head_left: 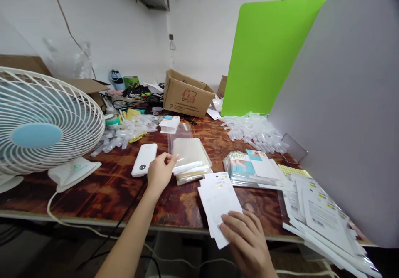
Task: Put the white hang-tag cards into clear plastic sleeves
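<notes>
The left hand (pixel 160 175) pinches the left edge of a stack of clear plastic sleeves (pixel 190 157), while the right hand (pixel 245 240), its grip hidden, curls over the near end of a fan of white printed cards (pixel 216 203), long axis angled toward that stack.

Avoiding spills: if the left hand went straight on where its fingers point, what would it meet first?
Likely the stack of clear plastic sleeves ahead of the left hand; the gap is unclear.

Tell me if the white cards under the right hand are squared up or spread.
Spread: the white cards lie fanned, their edges offset from one another beneath the right hand.
</notes>
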Demonstrator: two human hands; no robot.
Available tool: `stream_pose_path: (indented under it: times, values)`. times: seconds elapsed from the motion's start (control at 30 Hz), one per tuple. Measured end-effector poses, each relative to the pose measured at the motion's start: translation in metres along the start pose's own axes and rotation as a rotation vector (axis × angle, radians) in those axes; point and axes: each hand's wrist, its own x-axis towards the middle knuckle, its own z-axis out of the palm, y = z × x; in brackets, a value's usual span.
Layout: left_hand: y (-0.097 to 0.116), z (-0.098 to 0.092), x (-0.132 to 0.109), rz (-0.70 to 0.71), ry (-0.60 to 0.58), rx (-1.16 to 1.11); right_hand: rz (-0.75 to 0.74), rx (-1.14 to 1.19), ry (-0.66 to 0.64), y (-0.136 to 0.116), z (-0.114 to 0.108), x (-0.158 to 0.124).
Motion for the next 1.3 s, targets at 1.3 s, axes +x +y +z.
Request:
stream_pose_path:
  times: [1.3]
  values:
    - [0.082,-0.024,-0.127,-0.586,-0.477,-1.248,-0.111,-0.168,0.167,-0.034,-0.017,0.054]
